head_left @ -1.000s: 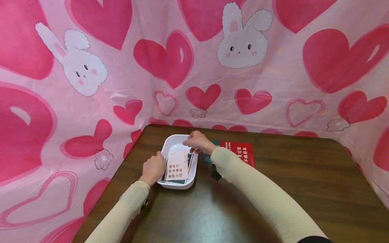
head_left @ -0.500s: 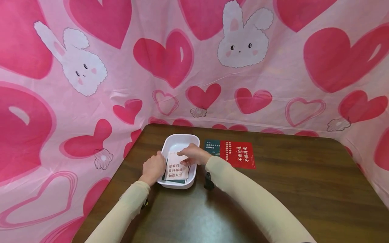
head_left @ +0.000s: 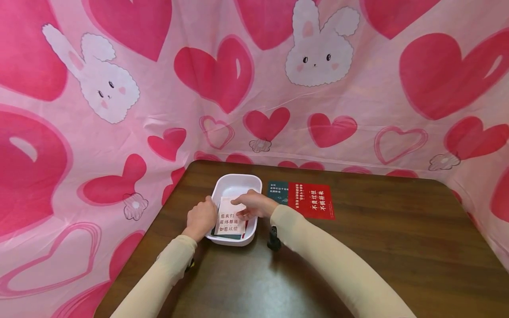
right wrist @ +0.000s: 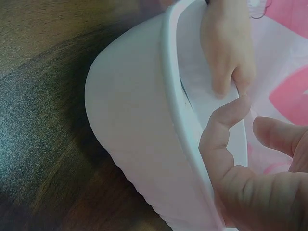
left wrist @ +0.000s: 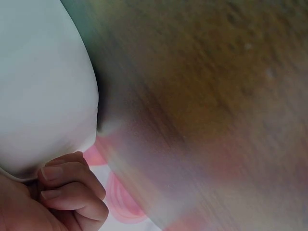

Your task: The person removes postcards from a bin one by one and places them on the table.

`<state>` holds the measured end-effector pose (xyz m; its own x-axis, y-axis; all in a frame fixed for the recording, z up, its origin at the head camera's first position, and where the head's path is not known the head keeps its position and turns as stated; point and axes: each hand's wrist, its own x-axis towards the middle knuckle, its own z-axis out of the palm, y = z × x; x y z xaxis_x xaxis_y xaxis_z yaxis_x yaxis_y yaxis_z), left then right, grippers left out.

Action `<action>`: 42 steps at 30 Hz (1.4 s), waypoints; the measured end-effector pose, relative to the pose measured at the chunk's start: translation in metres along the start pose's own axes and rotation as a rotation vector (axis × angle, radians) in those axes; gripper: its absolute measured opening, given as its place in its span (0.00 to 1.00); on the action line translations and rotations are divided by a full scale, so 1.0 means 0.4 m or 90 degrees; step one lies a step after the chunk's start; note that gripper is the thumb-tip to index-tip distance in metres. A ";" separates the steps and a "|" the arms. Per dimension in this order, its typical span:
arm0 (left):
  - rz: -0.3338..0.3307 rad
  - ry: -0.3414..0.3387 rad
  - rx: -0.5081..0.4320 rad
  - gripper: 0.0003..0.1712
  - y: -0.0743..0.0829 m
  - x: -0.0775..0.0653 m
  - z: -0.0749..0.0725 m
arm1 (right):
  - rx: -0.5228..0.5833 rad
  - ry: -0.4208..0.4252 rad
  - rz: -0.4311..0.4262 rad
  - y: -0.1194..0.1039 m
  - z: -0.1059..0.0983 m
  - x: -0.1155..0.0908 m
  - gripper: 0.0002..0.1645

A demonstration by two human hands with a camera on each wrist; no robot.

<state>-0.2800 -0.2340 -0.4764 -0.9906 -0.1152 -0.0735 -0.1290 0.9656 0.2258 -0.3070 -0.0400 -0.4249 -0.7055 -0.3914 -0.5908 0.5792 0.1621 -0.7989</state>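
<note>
A white plastic tray (head_left: 225, 240) stands on the table, holding a small stack of cards. On top lies a pale pink card (head_left: 230, 226) with printed characters; edges of dark green and red cards show beneath it. My left hand (head_left: 202, 217) grips the tray's left rim, its fingers (left wrist: 77, 192) curled against the outer wall in the left wrist view. My right hand (head_left: 254, 204) reaches over the right rim above the cards. Its thumb and index finger (right wrist: 224, 130) are bent and apart, with nothing visible between them in the right wrist view.
A red card (head_left: 314, 202) and a dark green card (head_left: 277, 190) lie right of the tray on the brown wooden table (head_left: 377, 238). Behind and to the left hangs a pink cloth (head_left: 262, 95) with hearts and rabbits.
My right hand has come down and slightly left from the tray's far right rim to over the pink card, uncovering the green and red cards on the table. My left hand stays at the rim.
</note>
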 end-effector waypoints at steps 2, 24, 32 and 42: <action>0.000 0.002 0.001 0.26 0.001 0.001 0.000 | 0.002 0.001 0.001 0.001 0.001 -0.001 0.42; 0.003 0.004 0.003 0.22 0.003 0.001 0.002 | 0.009 0.010 0.016 0.007 0.023 0.003 0.43; 0.006 -0.007 -0.004 0.25 -0.001 0.001 0.001 | 0.024 0.035 0.021 0.009 0.026 0.000 0.47; 0.004 -0.013 -0.013 0.25 0.000 -0.001 0.000 | 0.056 0.041 0.025 0.015 0.031 -0.002 0.47</action>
<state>-0.2794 -0.2340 -0.4763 -0.9903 -0.1047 -0.0917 -0.1244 0.9613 0.2458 -0.2979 -0.0499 -0.4276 -0.7049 -0.3275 -0.6292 0.6381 0.0947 -0.7641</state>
